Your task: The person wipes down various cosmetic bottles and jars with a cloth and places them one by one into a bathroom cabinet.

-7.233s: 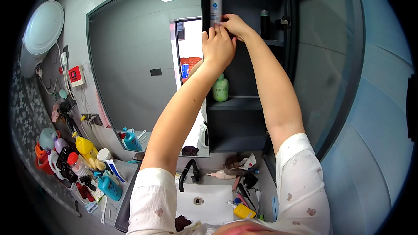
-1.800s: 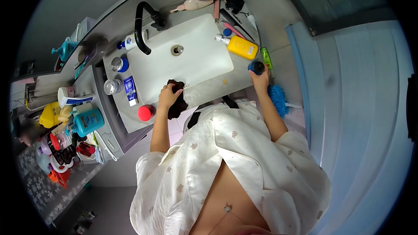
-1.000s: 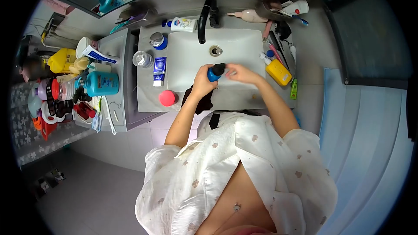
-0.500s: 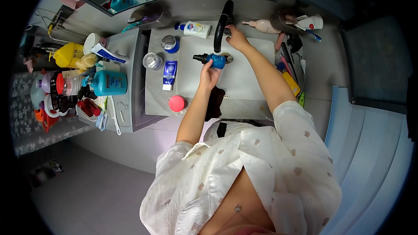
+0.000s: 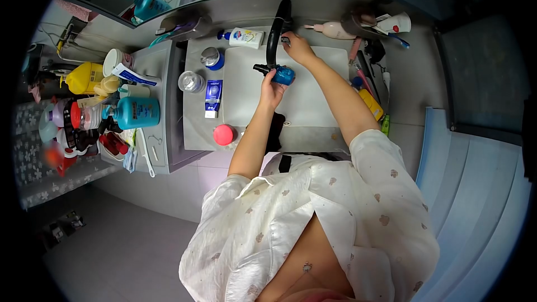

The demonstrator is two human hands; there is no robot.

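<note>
My left hand is closed around a small blue bottle with a black spray or pump top. It holds the bottle on its side over the white sink, just beneath the end of the black faucet. The black top points left. At the base of the faucet, my right hand has its fingers closed on the small faucet handle. Whether water runs is hard to make out.
Left of the basin are a white pump bottle, two jars with clear tops, a blue tube and a red round lid. A cabinet crowded with bottles stands further left. Brushes and a yellow packet lie on the right.
The blue bottle in my left hand has shifted slightly right, to beneath the faucet's end. My right hand stays at the faucet handle. The whole view has shifted a little.
</note>
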